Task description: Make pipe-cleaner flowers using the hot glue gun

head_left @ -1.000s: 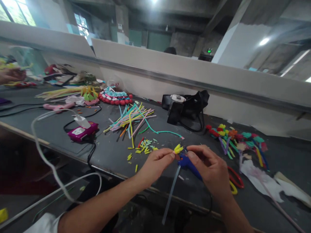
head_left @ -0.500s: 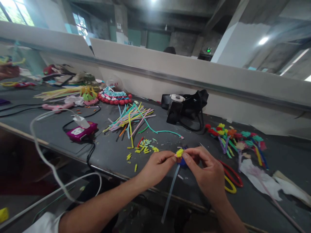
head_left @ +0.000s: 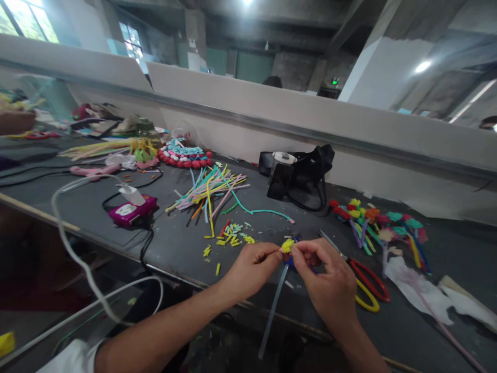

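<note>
Between my two hands is a small yellow fuzzy flower (head_left: 287,245), made of short chenille-stem pieces. My left hand (head_left: 254,264) pinches it from the left between thumb and finger. From the other side, the thumb and fingertips of my right hand (head_left: 326,272) close on its right edge. Just beneath, partly hidden by my hands, lies a blue tool (head_left: 289,261) that looks like a glue gun. A translucent glue stick (head_left: 275,311) juts from it over the table's front edge. Scissors (head_left: 363,282) with one red and one yellow handle lie beside my right hand.
Short cut chenille pieces (head_left: 232,235) and a heap of long stems (head_left: 212,191) lie left of centre. A purple power strip (head_left: 134,210) with a white cable stands further left. Behind are a black bag (head_left: 306,171) and, rightward, finished fuzzy flowers (head_left: 367,217). Another person's hand (head_left: 15,122) shows far left.
Both hands stay at nearly the same spot with the yellow flower. My right hand has shifted slightly, and more of the scissors shows. The view has moved a little.
</note>
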Available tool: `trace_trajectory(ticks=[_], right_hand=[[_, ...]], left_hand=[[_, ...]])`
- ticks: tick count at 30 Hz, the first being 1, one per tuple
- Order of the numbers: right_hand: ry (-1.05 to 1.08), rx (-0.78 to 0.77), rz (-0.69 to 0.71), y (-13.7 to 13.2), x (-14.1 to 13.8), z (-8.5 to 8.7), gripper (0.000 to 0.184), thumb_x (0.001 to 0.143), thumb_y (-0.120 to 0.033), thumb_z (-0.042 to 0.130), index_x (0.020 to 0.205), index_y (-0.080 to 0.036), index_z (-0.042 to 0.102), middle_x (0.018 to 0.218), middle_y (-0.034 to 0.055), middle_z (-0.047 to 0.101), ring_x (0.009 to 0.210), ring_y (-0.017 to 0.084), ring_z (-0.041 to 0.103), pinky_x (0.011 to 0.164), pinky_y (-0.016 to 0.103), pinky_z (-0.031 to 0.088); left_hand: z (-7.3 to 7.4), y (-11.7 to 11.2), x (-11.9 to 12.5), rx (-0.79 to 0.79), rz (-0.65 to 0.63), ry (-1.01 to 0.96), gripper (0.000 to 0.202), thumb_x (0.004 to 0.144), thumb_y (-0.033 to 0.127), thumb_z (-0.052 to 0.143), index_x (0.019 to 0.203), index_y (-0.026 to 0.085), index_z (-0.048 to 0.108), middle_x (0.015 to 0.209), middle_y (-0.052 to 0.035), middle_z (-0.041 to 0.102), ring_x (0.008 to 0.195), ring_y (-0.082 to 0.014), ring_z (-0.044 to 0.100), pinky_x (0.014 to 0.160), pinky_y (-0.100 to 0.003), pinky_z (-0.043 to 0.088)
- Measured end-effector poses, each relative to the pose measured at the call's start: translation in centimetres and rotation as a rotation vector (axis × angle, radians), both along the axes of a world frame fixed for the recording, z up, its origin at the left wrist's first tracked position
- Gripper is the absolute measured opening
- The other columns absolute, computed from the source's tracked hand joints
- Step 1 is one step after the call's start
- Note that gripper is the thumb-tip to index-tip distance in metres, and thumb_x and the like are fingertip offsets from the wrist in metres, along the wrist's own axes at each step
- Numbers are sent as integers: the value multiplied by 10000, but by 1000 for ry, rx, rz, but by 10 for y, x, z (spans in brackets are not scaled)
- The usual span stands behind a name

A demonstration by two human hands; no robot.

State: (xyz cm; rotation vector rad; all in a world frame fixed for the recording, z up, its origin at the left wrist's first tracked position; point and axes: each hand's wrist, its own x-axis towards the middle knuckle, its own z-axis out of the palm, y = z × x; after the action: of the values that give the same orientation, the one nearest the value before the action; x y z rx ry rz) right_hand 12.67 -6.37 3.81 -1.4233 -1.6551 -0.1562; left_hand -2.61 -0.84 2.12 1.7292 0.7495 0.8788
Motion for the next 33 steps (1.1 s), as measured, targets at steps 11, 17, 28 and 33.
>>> trace_trajectory(ticks=[11, 17, 28, 33], right_hand=[[5, -6, -8, 2, 3, -2, 102, 908, -296, 568, 880, -226, 637, 737, -11, 583, 649, 124, 533, 623, 249, 440], [37, -98, -32, 1, 18, 0, 165, 910, -361, 556, 947, -239, 663, 807, 15, 622, 688, 143, 559, 641, 269, 460], [-180, -356, 92, 30, 18, -42, 141, 901, -225, 552, 931, -234, 690, 912, 19, 682, 886, 171, 626, 785, 288, 484], [-314, -366, 173, 39, -19, -59, 166, 875, -222, 586, 987, -249, 706, 917, 50, 671, 886, 210, 597, 800, 331, 480]], left_hand=[[1, 2, 0, -44, -4, -11, 319, 883, 359, 493, 760, 152, 701, 681, -8, 585, 678, -145, 478, 631, -238, 354], [6, 11, -7, -226, 127, -116, 276, 832, 385, 560, 787, 163, 717, 584, 25, 474, 573, -116, 400, 532, -228, 286], [12, 22, -17, -480, 89, -459, 246, 851, 340, 536, 798, 128, 649, 550, 74, 280, 456, -59, 188, 432, -229, 127], [11, 19, -16, -490, 59, -419, 234, 841, 341, 546, 805, 133, 646, 525, 77, 295, 444, -59, 190, 424, -234, 120]])
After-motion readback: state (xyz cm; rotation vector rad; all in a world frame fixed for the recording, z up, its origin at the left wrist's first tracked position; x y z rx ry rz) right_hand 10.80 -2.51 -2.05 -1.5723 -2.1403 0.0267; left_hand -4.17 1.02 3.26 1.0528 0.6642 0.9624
